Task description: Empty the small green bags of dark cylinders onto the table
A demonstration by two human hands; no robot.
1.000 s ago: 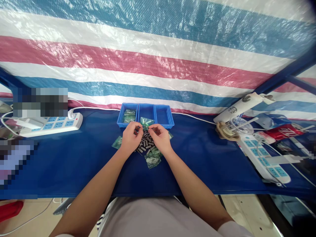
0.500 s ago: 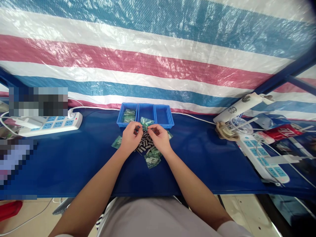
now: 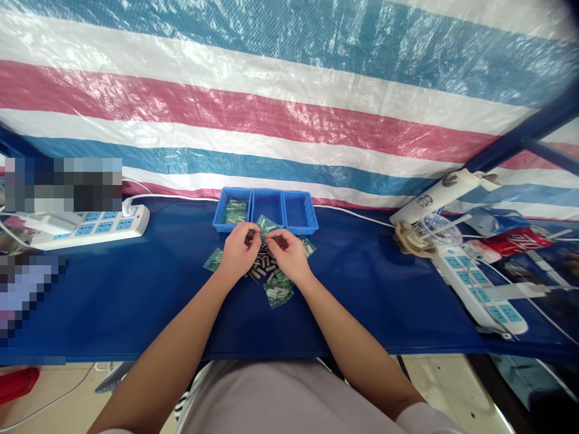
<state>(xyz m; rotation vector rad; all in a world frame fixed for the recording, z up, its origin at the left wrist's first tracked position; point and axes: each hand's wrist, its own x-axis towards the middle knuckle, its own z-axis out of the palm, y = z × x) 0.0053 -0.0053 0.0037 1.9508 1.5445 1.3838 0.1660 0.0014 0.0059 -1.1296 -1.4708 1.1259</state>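
Observation:
My left hand (image 3: 238, 253) and my right hand (image 3: 288, 255) are close together over a heap of small dark metal cylinders (image 3: 263, 265) on the blue table (image 3: 136, 289). Both hands have their fingers curled in a pinch, fingertips almost meeting above the heap; what they pinch is too small to make out. Small green plastic bags lie around the heap: one (image 3: 278, 292) in front of my right wrist, one (image 3: 213, 260) left of my left hand, one (image 3: 266, 224) just beyond my fingertips.
A blue three-compartment tray (image 3: 296, 213) stands behind the hands, with green bags in its left compartment. A white power strip (image 3: 90, 226) lies at the left, another (image 3: 486, 289) at the right beside a plastic cup and clutter. A striped tarp hangs behind.
My hands have drawn slightly closer together over the heap; the view shifted a little. Nothing else has moved.

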